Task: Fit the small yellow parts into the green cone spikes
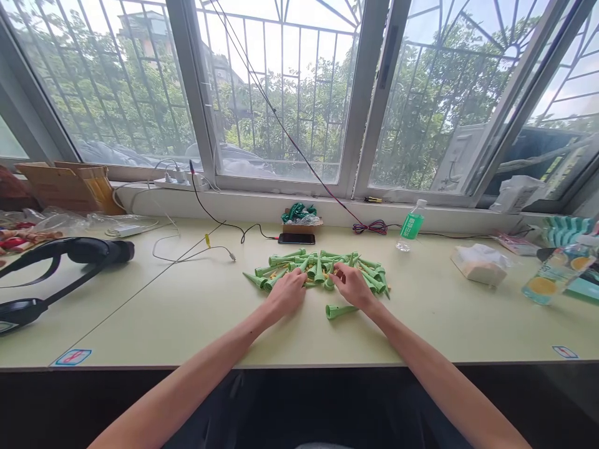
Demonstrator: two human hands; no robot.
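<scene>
A pile of light green, hollow, tapered plastic cones (319, 268) lies on the table in front of me, with small yellow-orange pieces (311, 280) among them. My left hand (289, 292) rests at the near left side of the pile, its fingers curled in against the cones; the fingertips are partly hidden. On the other side, my right hand (352, 285) has thumb and fingers bent down around a green cone (329, 284) at the near edge. One loose cone (339, 311) lies on its side under my right wrist, its wide mouth facing left.
Behind the pile are a black phone (296, 239) on a cable and a small box (302, 219). A bottle (410, 226) and a tissue pack (480, 263) stand to the right. A black headset (70, 262) lies far left, near a table seam. Windows rise behind.
</scene>
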